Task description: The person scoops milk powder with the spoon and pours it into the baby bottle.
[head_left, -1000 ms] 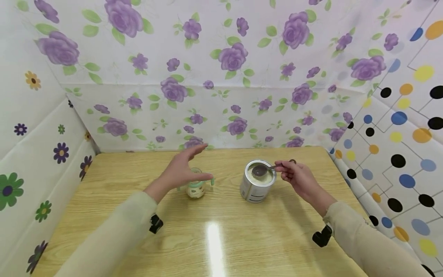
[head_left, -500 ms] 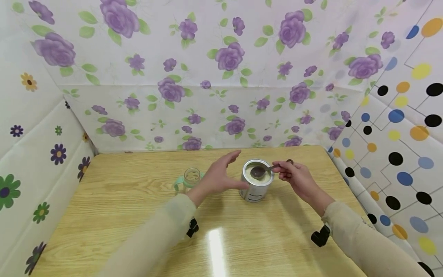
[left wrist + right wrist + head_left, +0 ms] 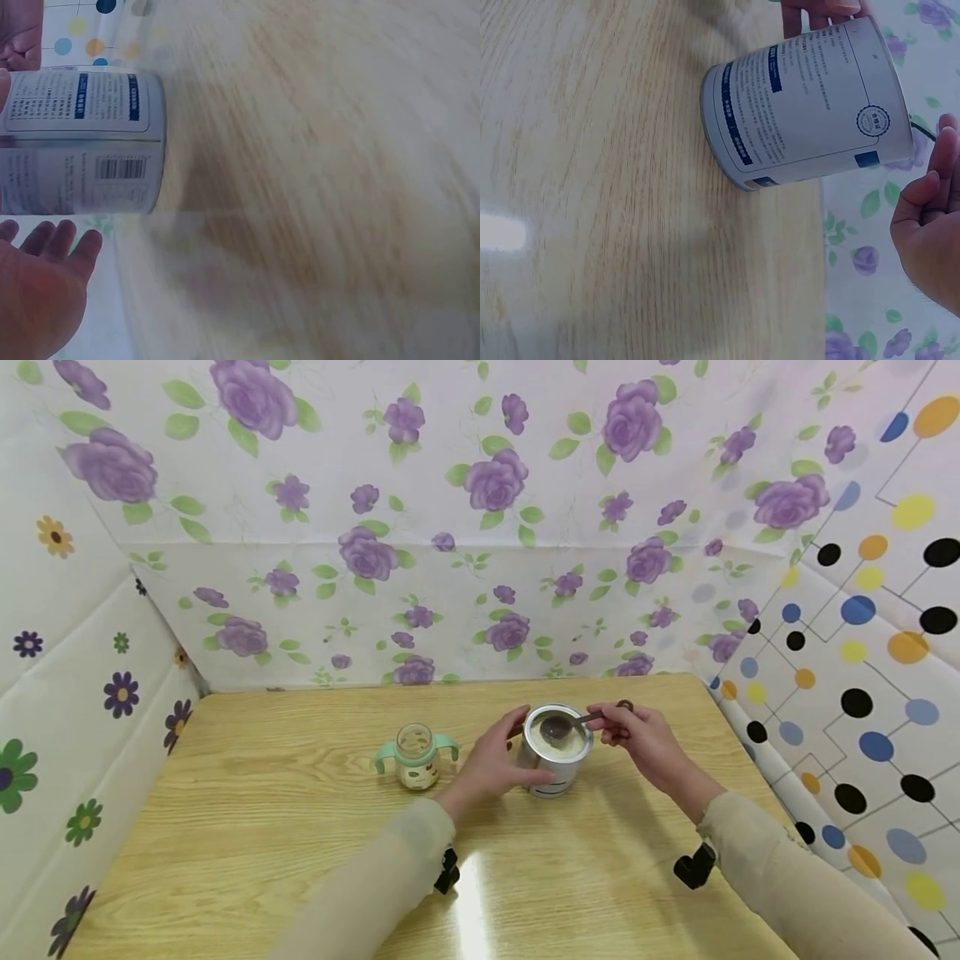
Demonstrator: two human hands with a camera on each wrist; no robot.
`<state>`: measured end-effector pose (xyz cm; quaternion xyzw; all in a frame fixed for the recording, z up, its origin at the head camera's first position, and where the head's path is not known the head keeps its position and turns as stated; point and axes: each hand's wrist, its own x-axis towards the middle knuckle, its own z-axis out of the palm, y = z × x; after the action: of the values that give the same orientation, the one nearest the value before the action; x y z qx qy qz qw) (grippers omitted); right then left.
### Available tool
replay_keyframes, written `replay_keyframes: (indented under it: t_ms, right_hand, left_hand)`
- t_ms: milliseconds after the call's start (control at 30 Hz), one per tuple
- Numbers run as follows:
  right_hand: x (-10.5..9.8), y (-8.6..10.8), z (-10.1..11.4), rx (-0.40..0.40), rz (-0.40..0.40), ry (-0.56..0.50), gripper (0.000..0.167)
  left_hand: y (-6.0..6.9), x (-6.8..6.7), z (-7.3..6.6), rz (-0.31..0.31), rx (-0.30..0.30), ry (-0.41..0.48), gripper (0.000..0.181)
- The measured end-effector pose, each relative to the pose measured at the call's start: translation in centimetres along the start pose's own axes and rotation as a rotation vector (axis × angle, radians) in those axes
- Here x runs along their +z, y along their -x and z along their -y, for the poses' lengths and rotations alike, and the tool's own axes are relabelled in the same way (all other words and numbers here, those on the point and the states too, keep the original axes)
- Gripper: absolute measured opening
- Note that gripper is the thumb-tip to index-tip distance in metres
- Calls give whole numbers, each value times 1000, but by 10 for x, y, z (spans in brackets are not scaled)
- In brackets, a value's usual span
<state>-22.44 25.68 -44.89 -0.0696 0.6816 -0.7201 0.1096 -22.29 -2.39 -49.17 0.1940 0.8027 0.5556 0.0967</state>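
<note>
An uncapped baby bottle (image 3: 417,773) with two mint-green handles stands upright on the table. To its right is an open metal can (image 3: 553,774) of pale cream powder. My left hand (image 3: 491,766) is at the can's left side, thumb across the front and fingers toward the back. The left wrist view shows a gap between the fingers (image 3: 60,240) and the can wall. My right hand (image 3: 643,742) pinches the handle of a dark, round-bowled spoon (image 3: 557,728). Its bowl is over the powder inside the can's mouth; whether it touches the powder cannot be told.
The wooden table (image 3: 277,818) meets a floral cloth wall (image 3: 450,585) at the back. Patterned panels rise at the left and right sides. Each wrist bears a small black camera mount. Light reflects off the table's front middle.
My left hand has moved right, from above the baby bottle to the can's left side, leaving the bottle in full view. The right hand and spoon have stayed nearly still.
</note>
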Motion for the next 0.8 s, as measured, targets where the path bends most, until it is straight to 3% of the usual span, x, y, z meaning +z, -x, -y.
replay_keyframes:
  t_ms: [167,367,600,800]
  right_hand:
    - [-3,-1,2,-43,10,75,40]
    - [-8,-4,10,-107,31,280,49]
    - [-10,-7,24,-140,115,465,35]
    - [-6,-10,35,-229,186,688,27]
  left_hand:
    - [-5,10,8,-18,24,52,113]
    - [-6,15,10,-34,29,52,107]
    - [-7,15,9,-47,13,57,103]
    - [-8,16,10,-44,4,61,101]
